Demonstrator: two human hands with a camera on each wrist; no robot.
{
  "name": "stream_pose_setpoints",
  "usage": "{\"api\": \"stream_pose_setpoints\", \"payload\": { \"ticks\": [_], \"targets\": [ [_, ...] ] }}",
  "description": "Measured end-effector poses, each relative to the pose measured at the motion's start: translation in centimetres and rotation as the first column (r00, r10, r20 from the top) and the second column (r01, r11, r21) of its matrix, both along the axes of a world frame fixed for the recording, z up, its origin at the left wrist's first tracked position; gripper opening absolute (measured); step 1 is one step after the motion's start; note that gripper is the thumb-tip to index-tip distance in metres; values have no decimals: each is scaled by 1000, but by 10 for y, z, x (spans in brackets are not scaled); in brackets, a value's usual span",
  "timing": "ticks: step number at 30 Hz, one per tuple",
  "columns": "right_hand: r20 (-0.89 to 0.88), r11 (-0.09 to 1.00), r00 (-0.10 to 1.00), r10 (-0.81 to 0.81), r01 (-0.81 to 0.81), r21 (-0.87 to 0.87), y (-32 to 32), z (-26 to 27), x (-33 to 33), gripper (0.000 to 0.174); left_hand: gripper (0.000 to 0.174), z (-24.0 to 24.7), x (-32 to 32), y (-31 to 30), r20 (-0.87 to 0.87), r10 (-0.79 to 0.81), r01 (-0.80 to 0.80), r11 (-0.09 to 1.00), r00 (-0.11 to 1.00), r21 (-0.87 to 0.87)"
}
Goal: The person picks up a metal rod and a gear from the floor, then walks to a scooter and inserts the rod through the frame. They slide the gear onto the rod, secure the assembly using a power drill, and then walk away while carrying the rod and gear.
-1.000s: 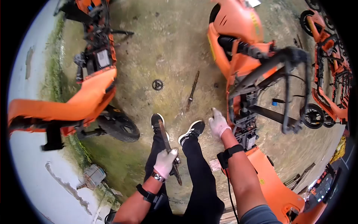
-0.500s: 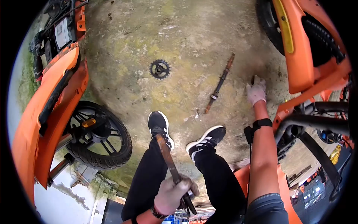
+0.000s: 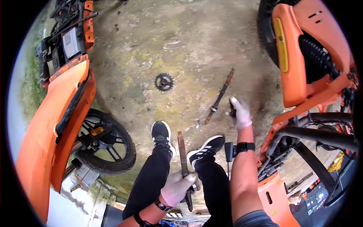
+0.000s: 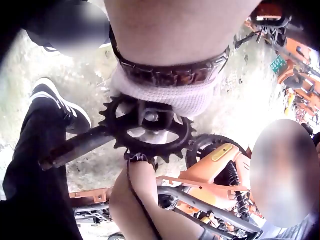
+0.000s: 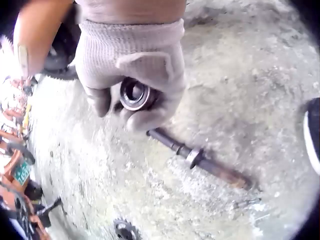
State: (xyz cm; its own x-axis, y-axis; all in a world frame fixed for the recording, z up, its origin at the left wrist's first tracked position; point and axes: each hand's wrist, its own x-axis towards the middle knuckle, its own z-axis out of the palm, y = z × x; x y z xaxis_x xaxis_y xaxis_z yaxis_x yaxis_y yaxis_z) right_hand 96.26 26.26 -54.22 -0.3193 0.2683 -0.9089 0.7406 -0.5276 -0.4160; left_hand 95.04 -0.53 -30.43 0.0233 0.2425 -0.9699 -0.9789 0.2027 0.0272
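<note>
Left side of head view: orange bodywork (image 3: 45,113) beside black wheel (image 3: 130,151), amber reflector (image 3: 97,131) at wheel. Right side: orange panel (image 3: 295,89) bearing yellow strip (image 3: 281,45); black tubular frame (image 3: 317,137) below. Stained concrete floor (image 3: 189,38) between.

A rough vehicle-repair yard; partly stripped orange scooters (image 3: 53,109) flanked stained, weathered ground (image 3: 189,41); a loose sprocket (image 3: 164,82) and rusty rod (image 3: 220,96) lay there.

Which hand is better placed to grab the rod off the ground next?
Probably the right hand: it's much nearer the rod and holds only a small metal ring. The left hand is farther back, gripping a bar with a toothed wheel.
</note>
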Motion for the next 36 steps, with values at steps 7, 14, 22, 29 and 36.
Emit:
{"api": "stream_pose_setpoints", "payload": {
  "ticks": [7, 14, 22, 29, 36],
  "targets": [
    [488, 357, 606, 628, -782, 511, -37, -43, -45, 39, 25, 3, -14, -11, -29, -2, 5, 994, 1000, 107],
    [252, 153, 297, 921, -871, 467, -117, 4, -94, 24, 28, 4, -28, -17, -51, -86, 91, 992, 995, 87],
    [109, 289, 376, 920, -840, 459, -199, -47, -157, 35, 32, 8, -33, -31, -184, 184, -182, 983, 966, 23],
    [128, 305, 351, 928, -909, 283, -142, 13, -106, 27, 35, 6, -15, -14, -169, 317, -327, 944, 933, -35],
    [274, 409, 491, 827, -860, 304, -64, 37, -13, 31, 30, -1, 13, -1, -138, 146, -151, 988, 980, -30]
  ]
}}
